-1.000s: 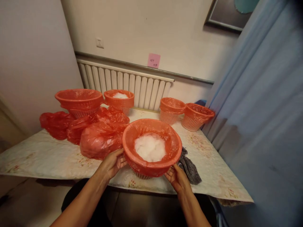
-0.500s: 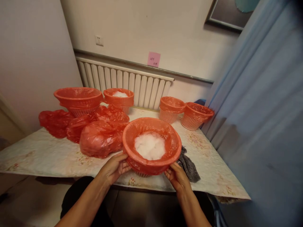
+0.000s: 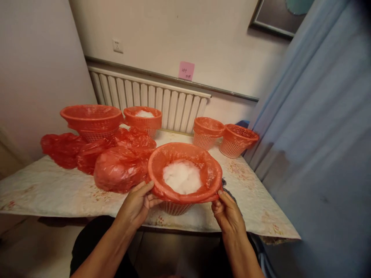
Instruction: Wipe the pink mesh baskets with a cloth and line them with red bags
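Note:
In front of me a pink plastic basket (image 3: pixel 176 209) stands near the table's front edge, with a red plastic bag (image 3: pixel 213 178) lining it and folded over its rim. White material (image 3: pixel 182 177), too indistinct to name, lies inside. At the near left of the rim, my left hand (image 3: pixel 140 202) pinches the bag's overhanging edge. My right hand (image 3: pixel 228 210) grips the same bag's edge at the near right, fingers closed on it. A dark grey cloth (image 3: pixel 230 195) is mostly hidden behind the basket and my right hand.
Several filled red bags (image 3: pixel 121 168) lie on the left of the table (image 3: pixel 255 193). Behind them stand a large lined basket (image 3: pixel 92 119) and one with white contents (image 3: pixel 143 120). Two smaller baskets (image 3: pixel 207 133) stand at the back right, beside a blue curtain (image 3: pixel 313 127).
The bag's overhanging edge has been raised toward the rim, baring more of the basket's lattice below. My right hand has shifted right and up. The view has moved slightly.

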`<state>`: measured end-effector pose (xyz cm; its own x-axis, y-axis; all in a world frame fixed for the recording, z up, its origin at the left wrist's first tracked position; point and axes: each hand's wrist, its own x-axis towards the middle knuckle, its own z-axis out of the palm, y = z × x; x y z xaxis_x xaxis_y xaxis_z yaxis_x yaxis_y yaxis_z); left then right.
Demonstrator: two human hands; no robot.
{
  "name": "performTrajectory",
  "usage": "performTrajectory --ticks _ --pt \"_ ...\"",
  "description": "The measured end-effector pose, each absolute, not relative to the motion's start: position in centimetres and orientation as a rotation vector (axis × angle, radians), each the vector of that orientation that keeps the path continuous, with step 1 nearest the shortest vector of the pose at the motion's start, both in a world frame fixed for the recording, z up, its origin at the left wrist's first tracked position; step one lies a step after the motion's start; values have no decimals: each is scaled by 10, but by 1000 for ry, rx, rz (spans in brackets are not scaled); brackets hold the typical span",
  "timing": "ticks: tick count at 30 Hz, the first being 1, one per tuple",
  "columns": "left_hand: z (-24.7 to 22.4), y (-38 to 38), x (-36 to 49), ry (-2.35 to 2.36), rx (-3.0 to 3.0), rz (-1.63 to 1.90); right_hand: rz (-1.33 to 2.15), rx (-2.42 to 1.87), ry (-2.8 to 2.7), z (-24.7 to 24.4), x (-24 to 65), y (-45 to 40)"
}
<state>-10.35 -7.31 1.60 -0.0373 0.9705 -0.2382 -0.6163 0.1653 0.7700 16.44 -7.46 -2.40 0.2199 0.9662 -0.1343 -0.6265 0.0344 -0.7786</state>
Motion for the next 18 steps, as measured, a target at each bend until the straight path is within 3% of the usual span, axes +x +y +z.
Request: performTrajectory --ticks 18 --pt "43 -68 -105 785 400 1442 1292 -768 -521 27 174 -61"
